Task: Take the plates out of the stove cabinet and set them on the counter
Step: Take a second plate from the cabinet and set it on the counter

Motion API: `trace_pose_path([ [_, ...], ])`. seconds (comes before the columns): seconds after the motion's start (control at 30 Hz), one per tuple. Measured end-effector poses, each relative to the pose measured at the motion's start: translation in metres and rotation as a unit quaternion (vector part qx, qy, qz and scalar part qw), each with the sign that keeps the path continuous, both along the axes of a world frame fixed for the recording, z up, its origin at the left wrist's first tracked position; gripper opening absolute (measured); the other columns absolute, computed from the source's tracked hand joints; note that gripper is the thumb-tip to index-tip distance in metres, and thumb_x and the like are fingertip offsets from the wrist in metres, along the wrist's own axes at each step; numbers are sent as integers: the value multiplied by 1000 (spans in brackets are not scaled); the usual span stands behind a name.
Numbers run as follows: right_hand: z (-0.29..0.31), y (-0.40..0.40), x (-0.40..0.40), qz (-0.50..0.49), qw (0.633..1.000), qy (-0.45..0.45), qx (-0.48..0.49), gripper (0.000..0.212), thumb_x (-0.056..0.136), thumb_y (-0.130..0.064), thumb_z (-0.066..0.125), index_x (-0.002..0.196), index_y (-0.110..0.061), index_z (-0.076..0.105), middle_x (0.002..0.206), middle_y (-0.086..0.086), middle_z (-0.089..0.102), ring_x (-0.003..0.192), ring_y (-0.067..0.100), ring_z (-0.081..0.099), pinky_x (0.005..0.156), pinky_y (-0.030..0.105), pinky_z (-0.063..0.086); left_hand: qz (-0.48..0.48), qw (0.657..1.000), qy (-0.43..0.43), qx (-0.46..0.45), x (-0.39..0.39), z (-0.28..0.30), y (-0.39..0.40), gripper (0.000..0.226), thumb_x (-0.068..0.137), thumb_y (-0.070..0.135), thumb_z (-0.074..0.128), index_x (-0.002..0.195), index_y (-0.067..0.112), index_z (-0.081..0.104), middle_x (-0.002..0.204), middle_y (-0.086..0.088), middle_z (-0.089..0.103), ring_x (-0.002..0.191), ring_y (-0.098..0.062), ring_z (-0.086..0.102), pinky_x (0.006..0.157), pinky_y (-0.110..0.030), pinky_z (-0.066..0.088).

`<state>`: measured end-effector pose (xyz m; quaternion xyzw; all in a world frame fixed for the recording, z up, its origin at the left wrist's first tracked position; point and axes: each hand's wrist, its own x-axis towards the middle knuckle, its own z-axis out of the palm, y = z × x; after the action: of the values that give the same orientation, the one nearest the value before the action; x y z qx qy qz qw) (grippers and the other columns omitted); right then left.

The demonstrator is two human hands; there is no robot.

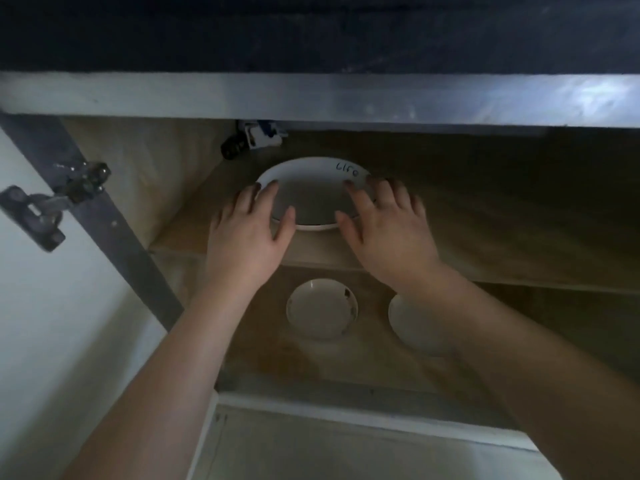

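While both arms reach into cabinet, left hand (248,226) and right hand (384,223), fingers straight, flank round white ceramic plate (313,188) near wooden shelf's (502,237) front edge, gripping nothing.

upper shelf (485,237): 1 white plate (311,199) | lower shelf (363,362): 2 small plates (320,308)

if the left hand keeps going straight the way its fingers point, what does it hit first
Most likely the left rim of the white plate on the upper shelf; the left hand already reaches its edge, though contact is hard to judge.
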<state>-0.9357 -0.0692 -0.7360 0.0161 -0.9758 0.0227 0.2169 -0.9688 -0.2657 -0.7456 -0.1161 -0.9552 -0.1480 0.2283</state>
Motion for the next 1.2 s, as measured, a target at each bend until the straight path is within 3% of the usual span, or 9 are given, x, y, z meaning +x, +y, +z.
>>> trace_pose_path([
  [0.2, 12, 15, -29, 4, 998, -35, -48, 54, 98, -50, 34, 145, -23, 34, 141, 14, 43, 128, 35, 41, 104, 50, 37, 11, 996, -47, 69, -30, 8, 5, 56, 98, 51, 37, 148, 26, 34, 147, -14, 44, 130, -37, 45, 98, -48, 44],
  [0.4, 18, 27, -73, -52, 990, -91, -96, 54, 97, -41, 44, 143, -14, 37, 135, 20, 49, 121, 39, 49, 94, 44, 43, 31, 968, -91, 231, -59, 24, -3, 52, 97, 32, 54, 145, 17, 43, 131, -15, 62, 116, -30, 60, 86, -33, 47],
  [0.57, 18, 35, -102, -56, 976, -152, -143, 42, 100, -28, 40, 139, -13, 43, 127, 22, 59, 113, 36, 58, 86, 35, 47, 93, 960, -137, 228, -78, 22, -6, 44, 94, 35, 56, 131, 11, 58, 119, -13, 68, 101, -27, 65, 75, -29, 46],
  [0.7, 17, 37, -113, -38, 921, -195, -334, 24, 93, -9, 48, 114, -10, 60, 74, 8, 64, 53, 15, 68, 51, 27, 58, 78, 930, -208, 293, -90, 15, -6, 24, 91, 29, 57, 103, 11, 67, 63, -2, 68, 46, -9, 63, 54, -25, 47],
  [0.8, 14, 44, -113, -20, 884, -203, -421, 29, 93, -3, 49, 121, 2, 59, 93, 16, 67, 71, 21, 68, 53, 25, 59, 71, 927, -218, 296, -98, 13, -8, 17, 93, 21, 57, 103, 11, 66, 64, -4, 67, 44, -6, 62, 46, -24, 44],
  [0.9, 16, 43, -104, 2, 892, -188, -410, 34, 96, -8, 50, 129, -4, 54, 104, 12, 65, 75, 17, 66, 52, 21, 56, 55, 918, -221, 325, -93, 11, -11, 11, 95, 20, 58, 103, 16, 64, 79, -7, 68, 53, -9, 65, 38, -18, 44],
  [1.0, 24, 40, -76, -61, 887, -206, -408, 13, 97, -21, 54, 108, -16, 59, 106, 9, 65, 80, 20, 64, 73, 31, 58, 58, 898, -260, 350, -67, 8, -10, 6, 95, 19, 58, 98, 18, 64, 90, -8, 69, 71, -20, 69, 41, -18, 50],
  [1.07, 34, 41, -47, -69, 856, -244, -451, 13, 99, -24, 50, 98, -19, 62, 100, 7, 65, 81, 15, 61, 68, 19, 53, 75, 908, -271, 312, -43, 13, -11, 6, 95, 20, 57, 95, 16, 62, 92, -6, 69, 71, -19, 67, 44, -23, 54],
  [1.2, 46, 45, 5, -62, 865, -374, -328, 33, 101, -18, 43, 128, -6, 57, 131, 18, 56, 112, 20, 53, 70, -2, 35, 78, 882, -343, 313, 8, 33, -11, 16, 100, 20, 49, 110, 14, 59, 100, -16, 67, 79, -31, 69, 67, -46, 62],
])
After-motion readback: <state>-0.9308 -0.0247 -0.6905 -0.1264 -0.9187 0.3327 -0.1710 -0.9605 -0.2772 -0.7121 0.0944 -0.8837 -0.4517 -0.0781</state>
